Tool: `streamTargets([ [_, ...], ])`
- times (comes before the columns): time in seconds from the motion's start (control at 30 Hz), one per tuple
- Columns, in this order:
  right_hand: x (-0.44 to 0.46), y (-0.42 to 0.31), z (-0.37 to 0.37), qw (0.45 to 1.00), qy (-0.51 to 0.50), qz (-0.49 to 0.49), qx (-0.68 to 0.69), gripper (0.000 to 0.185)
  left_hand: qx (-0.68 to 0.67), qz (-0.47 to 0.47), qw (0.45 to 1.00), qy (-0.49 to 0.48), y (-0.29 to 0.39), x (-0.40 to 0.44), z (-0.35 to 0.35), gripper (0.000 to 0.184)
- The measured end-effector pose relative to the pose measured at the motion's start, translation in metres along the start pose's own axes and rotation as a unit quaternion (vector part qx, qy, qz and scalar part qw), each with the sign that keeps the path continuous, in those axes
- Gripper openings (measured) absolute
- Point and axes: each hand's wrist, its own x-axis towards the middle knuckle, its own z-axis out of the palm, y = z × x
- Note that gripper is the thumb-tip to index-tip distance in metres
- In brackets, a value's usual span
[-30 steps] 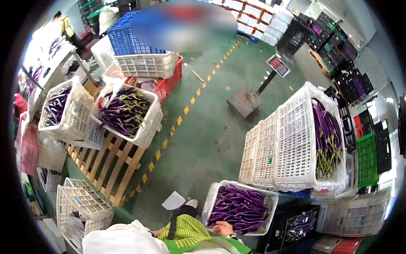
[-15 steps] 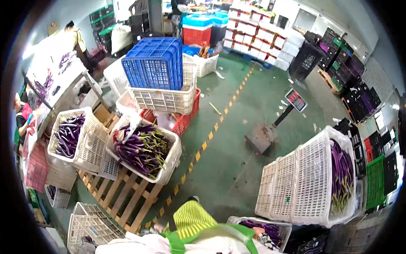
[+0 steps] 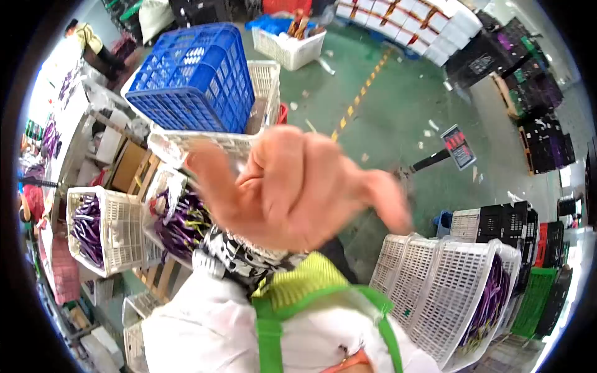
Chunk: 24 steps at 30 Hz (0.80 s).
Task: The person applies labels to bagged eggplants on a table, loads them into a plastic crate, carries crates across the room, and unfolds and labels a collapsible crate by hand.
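My left hand (image 3: 298, 186) is raised close to the camera, large and somewhat blurred, with a black-and-white patterned sleeve (image 3: 245, 258) behind it. Its thumb and an outer finger spread apart while the middle fingers bend; nothing shows in it. Behind this hand, it partly covers a white crate of eggplants (image 3: 180, 224). At the bottom edge, a small part of my right hand (image 3: 353, 363) shows against my white clothing and green apron straps (image 3: 270, 342). The fingers of that hand are hidden.
A blue crate (image 3: 193, 81) sits on white crates ahead. Another white eggplant crate (image 3: 87, 230) stands left, beside a wooden pallet (image 3: 163, 283). Stacked white crates (image 3: 429, 280) stand right. A scale display (image 3: 458, 147) rises from the green floor. A person (image 3: 90, 43) works far left.
My left hand has come up in front of the camera. The view has tilted downward and shifted, and my right hand has moved from beside the lower eggplant crate to the bottom edge.
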Motion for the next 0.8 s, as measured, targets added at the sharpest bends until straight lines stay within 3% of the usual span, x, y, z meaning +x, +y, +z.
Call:
streamTargets([
  [0.1,0.025,-0.111,0.017,1.000,0.002,-0.026,-0.017,0.021,-0.077,0.011,0.992,-0.102,-0.020,0.067,-0.016,0.041],
  [0.27,0.075,-0.335,0.084,0.994,0.001,-0.106,-0.028,0.014,-0.069,0.011,0.988,-0.137,-0.023,0.157,-0.079,0.036],
  [0.37,0.092,-0.510,0.180,0.976,-0.027,-0.211,-0.043,0.010,-0.043,0.038,0.989,-0.137,-0.008,0.201,-0.126,0.033],
  [0.4,0.096,-0.572,0.227,0.963,-0.069,-0.257,-0.045,0.008,-0.029,0.051,0.989,-0.135,-0.002,0.212,-0.144,0.032],
  [0.43,0.120,-0.639,0.287,0.929,-0.200,-0.310,-0.040,0.013,-0.003,0.067,0.989,-0.132,0.007,0.224,-0.166,0.031],
  [0.47,0.104,-0.673,0.331,0.927,-0.188,-0.317,-0.063,0.012,0.005,0.077,0.989,-0.124,0.020,0.238,-0.190,0.030],
  [0.6,0.095,-0.742,0.423,0.907,-0.219,-0.329,-0.143,0.009,0.017,0.107,0.984,-0.143,0.070,0.287,-0.266,0.026],
  [0.67,0.079,-0.759,0.432,0.876,-0.218,-0.365,-0.227,0.008,0.029,0.131,0.979,-0.153,0.096,0.310,-0.299,0.025],
  [0.73,0.127,-0.773,0.419,0.860,-0.140,-0.277,-0.404,0.010,0.038,0.151,0.975,-0.155,0.122,0.335,-0.330,0.023],
  [0.8,0.148,-0.783,0.404,0.859,-0.092,-0.166,-0.475,0.011,0.048,0.161,0.974,-0.154,0.150,0.360,-0.361,0.022],
])
